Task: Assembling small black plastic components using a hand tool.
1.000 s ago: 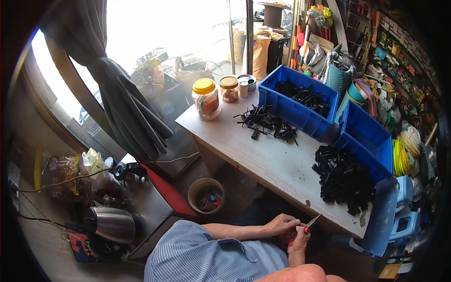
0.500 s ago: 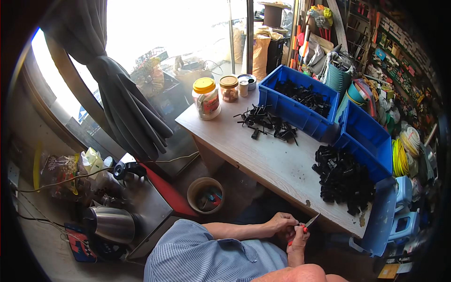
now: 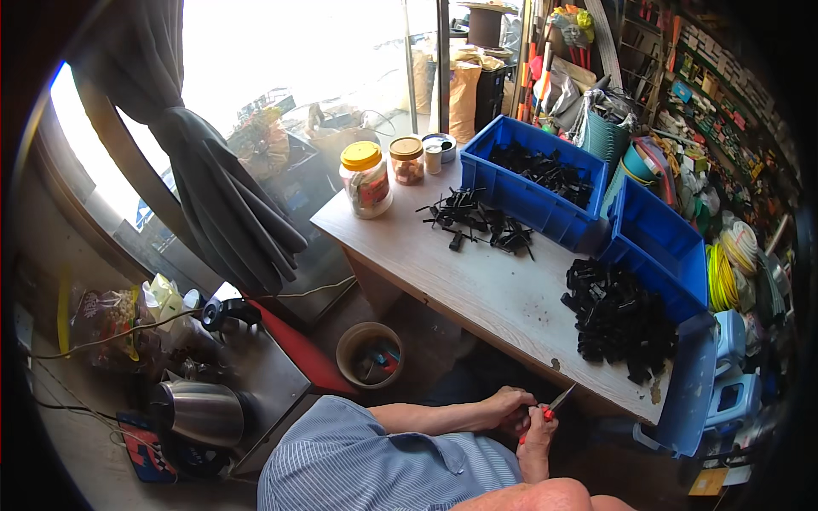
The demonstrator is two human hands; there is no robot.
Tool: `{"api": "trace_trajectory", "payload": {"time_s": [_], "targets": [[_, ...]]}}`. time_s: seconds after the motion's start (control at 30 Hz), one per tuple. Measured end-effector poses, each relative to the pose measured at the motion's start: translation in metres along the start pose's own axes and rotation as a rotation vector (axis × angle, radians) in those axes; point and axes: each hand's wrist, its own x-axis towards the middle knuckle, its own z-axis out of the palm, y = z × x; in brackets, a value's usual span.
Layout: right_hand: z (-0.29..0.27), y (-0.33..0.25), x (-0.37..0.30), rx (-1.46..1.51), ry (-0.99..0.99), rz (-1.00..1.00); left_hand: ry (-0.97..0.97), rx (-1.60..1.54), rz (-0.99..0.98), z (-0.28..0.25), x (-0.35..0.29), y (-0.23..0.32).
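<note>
My right hand (image 3: 538, 438) is closed round a red-handled tool with a pointed metal blade (image 3: 561, 398). The blade juts up and to the right, close to the table's front edge; whether it is a knife or scissors I cannot make out. Right beside it, my left hand (image 3: 509, 406) has its fingers pinched together near the red handle. Whatever lies between those fingers is hidden. Both hands are over my lap, below the table (image 3: 477, 294). On the tabletop are a large heap of small black plastic parts (image 3: 615, 319) and a smaller heap of black parts with thin stems (image 3: 477, 220).
A blue bin (image 3: 532, 204) contains more black parts; another blue bin (image 3: 656, 230) stands beside it. Jars, one a yellow-lidded jar (image 3: 366, 183), stand at the far left corner. A waste bucket (image 3: 345, 362) is on the floor. A steel kettle (image 3: 203, 413) sits at left.
The whole view has shifted slightly, so the table and its contents appear a little further left. Both hands stay together, with the red-handled tool still in the right one.
</note>
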Motion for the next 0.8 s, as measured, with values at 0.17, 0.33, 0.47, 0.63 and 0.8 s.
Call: {"api": "trace_trajectory", "payload": {"time_s": [0.17, 0.33, 0.47, 0.63, 0.8], "targets": [[-0.003, -0.007, 0.007, 0.043, -0.041, -0.009, -0.162, 0.155, 0.290, -0.009, -0.014, 0.010], [-0.010, -0.004, 0.018, 0.151, -0.027, -0.016, -0.310, 0.456, 0.492, -0.025, -0.029, 0.026], [-0.007, -0.006, 0.019, 0.177, -0.082, 0.009, -0.366, 0.557, 0.750, -0.031, -0.031, 0.025], [-0.007, -0.005, 0.022, 0.080, -0.059, -0.033, -0.195, 1.050, 1.188, -0.024, -0.038, 0.032], [-0.006, -0.001, 0.023, 0.092, -0.030, -0.042, -0.107, 1.048, 1.198, -0.019, -0.034, 0.019]]}}
